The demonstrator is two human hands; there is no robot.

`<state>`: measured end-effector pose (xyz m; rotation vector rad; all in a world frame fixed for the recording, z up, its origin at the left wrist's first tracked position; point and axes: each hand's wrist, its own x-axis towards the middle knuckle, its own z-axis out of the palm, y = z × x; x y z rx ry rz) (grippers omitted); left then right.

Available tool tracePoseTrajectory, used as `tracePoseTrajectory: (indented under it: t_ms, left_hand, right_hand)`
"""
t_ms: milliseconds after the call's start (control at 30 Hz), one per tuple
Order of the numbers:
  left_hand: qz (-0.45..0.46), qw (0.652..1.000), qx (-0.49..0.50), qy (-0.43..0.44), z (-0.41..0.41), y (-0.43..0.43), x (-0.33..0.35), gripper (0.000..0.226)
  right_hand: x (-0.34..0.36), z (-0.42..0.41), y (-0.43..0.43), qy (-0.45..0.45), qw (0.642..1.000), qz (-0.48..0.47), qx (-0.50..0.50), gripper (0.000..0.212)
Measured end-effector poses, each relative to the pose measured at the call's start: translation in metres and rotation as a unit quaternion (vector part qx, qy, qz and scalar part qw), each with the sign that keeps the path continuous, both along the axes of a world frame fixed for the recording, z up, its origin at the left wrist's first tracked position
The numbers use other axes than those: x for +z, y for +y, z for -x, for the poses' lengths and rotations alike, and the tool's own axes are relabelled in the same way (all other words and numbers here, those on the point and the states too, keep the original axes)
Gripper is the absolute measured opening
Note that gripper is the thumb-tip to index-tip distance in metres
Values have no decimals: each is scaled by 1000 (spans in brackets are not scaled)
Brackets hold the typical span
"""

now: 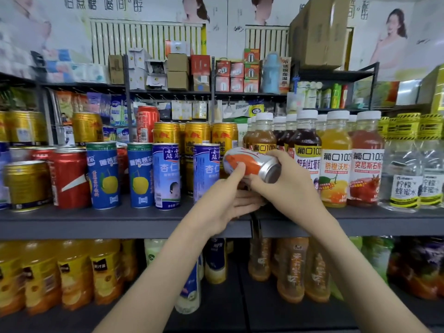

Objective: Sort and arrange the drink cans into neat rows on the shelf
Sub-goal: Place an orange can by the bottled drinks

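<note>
An orange and silver can (pixel 249 162) lies tipped on its side in the air above the grey shelf (pixel 120 222), its silver base facing right. My right hand (pixel 286 181) grips it from the right and below. My left hand (pixel 225 198) is under it, with the thumb pressed on the can's side. Behind and to the left stand light blue cans (pixel 168 174), blue cans with a yellow fruit (pixel 103 174), gold cans (pixel 195 135) and red cans (pixel 70 179).
Juice bottles with white caps (pixel 336 159) stand close on the right of the can, then clear bottles with yellow labels (pixel 406 169). The lower shelf holds orange and brown bottles (pixel 293 267). Boxes (pixel 177 70) fill the top shelf.
</note>
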<state>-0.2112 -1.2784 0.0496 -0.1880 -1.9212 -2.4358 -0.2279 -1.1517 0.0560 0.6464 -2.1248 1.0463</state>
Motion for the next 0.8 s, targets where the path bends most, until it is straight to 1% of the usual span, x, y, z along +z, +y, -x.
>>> tracePoseTrajectory:
  t_ms: [67, 100, 133, 233, 300, 367, 433, 467, 500, 533, 567, 600, 633, 700, 800]
  left_hand:
    - [-81, 997, -9, 0, 6, 6, 9, 36]
    - [-93, 996, 0, 6, 9, 9, 11, 40]
    - [-79, 997, 13, 14, 12, 11, 13, 44]
    - [14, 998, 52, 43, 20, 14, 8, 49]
    - [75, 991, 85, 75, 23, 15, 3, 56]
    - [179, 967, 140, 115, 24, 14, -1, 70]
    - [279, 930, 190, 144, 24, 11, -2, 68]
    - [314, 913, 212, 151, 24, 8, -2, 66]
    - [340, 898, 233, 157, 23, 6, -2, 64]
    - [366, 882, 251, 160, 20, 4, -1, 64]
    - [392, 864, 270, 162, 19, 3, 0, 64]
    - [415, 849, 284, 164, 18, 2, 0, 65]
    - [430, 839, 292, 163, 17, 1, -1, 66]
    - [439, 835, 293, 159, 16, -1, -5, 65]
    - [442, 831, 299, 158, 14, 0, -15, 62]
  right_hand:
    - [2, -4, 6, -1, 1000, -8, 21, 61]
    - [3, -3, 11, -5, 999, -23, 27, 62]
    - [5, -4, 15, -16, 999, -40, 33, 64]
    - [9, -6, 31, -56, 992, -102, 56, 67]
    - [9, -7, 40, -64, 984, -162, 25, 76]
    - [7, -5, 47, -72, 964, -249, -58, 85]
    - [2, -2, 50, -106, 931, -321, -137, 87]
    - [-1, -1, 49, -123, 916, -345, -164, 84]
    - [-4, 1, 48, -134, 905, -360, -184, 76]
    - [-6, 2, 47, -137, 901, -363, -193, 64]
    - [-7, 4, 46, -136, 905, -354, -194, 50]
    - [-8, 5, 45, -133, 916, -330, -187, 38]
    - [-10, 7, 45, -133, 929, -297, -178, 32]
    - [-17, 11, 46, -133, 953, -224, -158, 29]
    - [-25, 9, 48, -116, 979, -113, -126, 27]
